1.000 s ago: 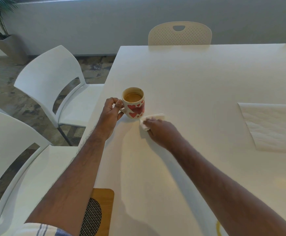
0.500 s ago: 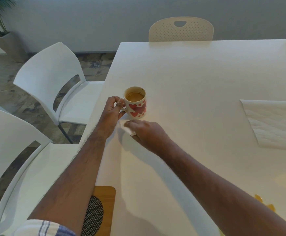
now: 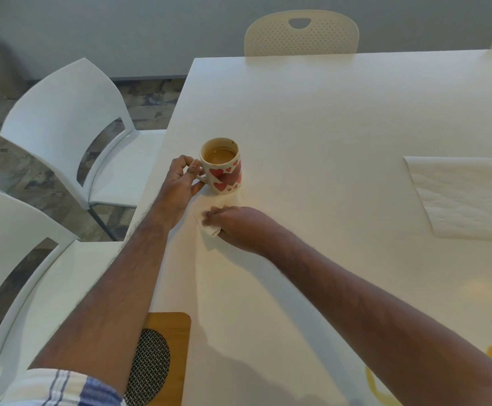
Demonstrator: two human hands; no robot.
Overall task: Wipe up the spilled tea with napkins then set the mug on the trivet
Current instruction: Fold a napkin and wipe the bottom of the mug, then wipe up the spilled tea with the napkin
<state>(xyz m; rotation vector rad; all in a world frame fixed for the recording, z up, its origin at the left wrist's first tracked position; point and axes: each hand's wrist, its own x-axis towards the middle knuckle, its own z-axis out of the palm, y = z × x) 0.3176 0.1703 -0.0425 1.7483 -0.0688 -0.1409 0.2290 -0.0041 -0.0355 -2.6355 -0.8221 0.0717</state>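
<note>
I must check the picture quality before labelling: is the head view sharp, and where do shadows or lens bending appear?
Head view: the mug and both hands are fairly sharp, with slight softness on the right hand over the napkin; soft arm shadows fall on the table towards the viewer; wide-angle bending curves the table edges and the white chairs; no strong glare.

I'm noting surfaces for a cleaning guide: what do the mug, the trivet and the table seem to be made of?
Mug: likely glazed ceramic, glossy white with printed red hearts.
Trivet: looks like wood or bamboo, a warm tan matte frame around a dark woven-pattern insert, perhaps metal mesh or rubber.
Table: smooth matte white top, probably laminate; the pictures cannot settle it.
</note>
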